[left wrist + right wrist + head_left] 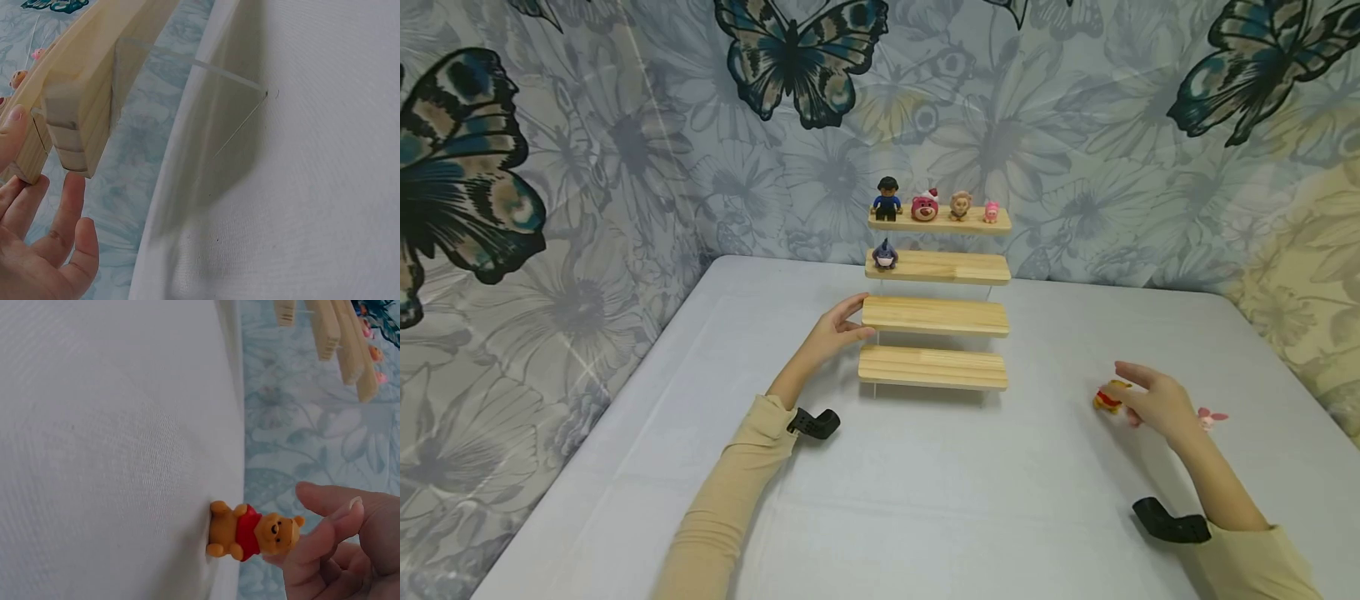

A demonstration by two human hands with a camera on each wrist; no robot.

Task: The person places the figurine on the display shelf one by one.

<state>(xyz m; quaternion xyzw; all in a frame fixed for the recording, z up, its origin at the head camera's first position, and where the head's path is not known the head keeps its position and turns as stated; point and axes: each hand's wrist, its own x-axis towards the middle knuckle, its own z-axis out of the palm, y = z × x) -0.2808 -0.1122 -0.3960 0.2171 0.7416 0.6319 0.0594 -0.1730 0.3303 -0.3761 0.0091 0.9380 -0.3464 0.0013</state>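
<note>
At the left end of a tiered wooden stand, my left hand grips the end of a wooden shelf. In the left wrist view, its thumb lies against one face while other fingers reach beneath. A yellow bear figurine in a red shirt stands upright on the white table to the right. My right hand is around its head, the fingers loosely bent and parted, one fingertip behind the head in the right wrist view. A pink long-eared figurine is partly hidden behind the right wrist.
The top shelf bears a dark-haired toy person, a magenta bear, a beige figurine and a small pink one. A grey-blue figurine sits on the shelf below. Butterfly-print fabric hangs behind the table.
</note>
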